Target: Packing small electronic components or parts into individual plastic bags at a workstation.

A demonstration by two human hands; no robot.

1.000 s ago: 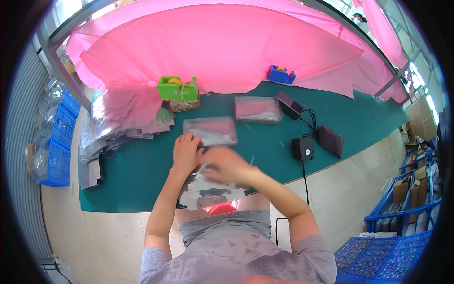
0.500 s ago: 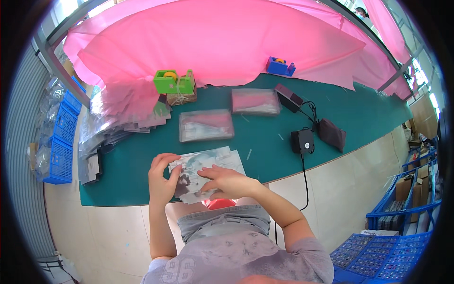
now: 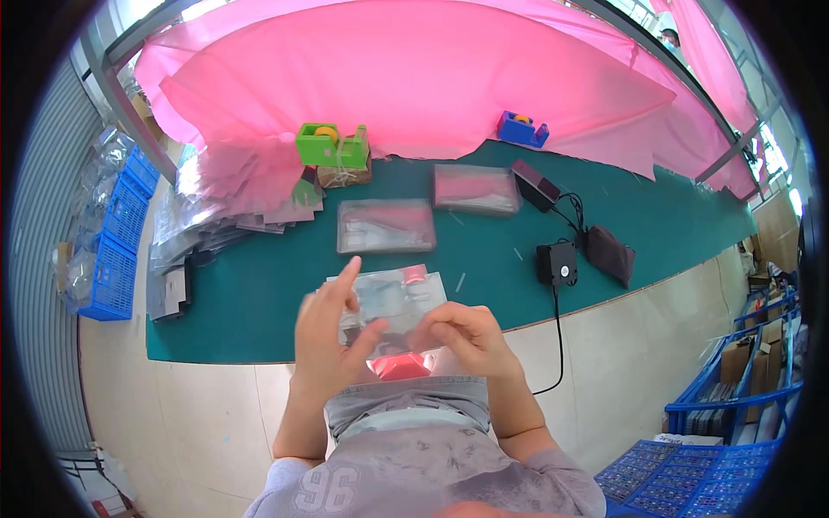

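A pile of clear, grey-printed plastic sheets (image 3: 393, 298) lies at the table's near edge in front of me. My left hand (image 3: 328, 341) is over its left side, blurred, with thumb and fingers spread and nothing visibly in them. At the lower right corner of the pile, my right hand (image 3: 466, 338) is closed in a pinch on a clear plastic sheet, whose gripped edge is partly hidden by the fingers. Beyond the pile are two neat stacks of clear plastic sleeves, a nearer one (image 3: 386, 228) and a farther one (image 3: 476, 189).
On the green table (image 3: 246, 298) stand a green tape dispenser (image 3: 332, 147) and a blue tape dispenser (image 3: 522, 129). Loose plastic sheets (image 3: 233, 194) heap at the left. A black box with a cable (image 3: 556, 262) and a dark pouch (image 3: 610, 252) lie right. Pink cloth (image 3: 414, 78) hangs behind.
My left hand has lifted off the pile and opened its fingers. My right hand has moved from the middle of the pile to its lower right corner and pinched a sheet.
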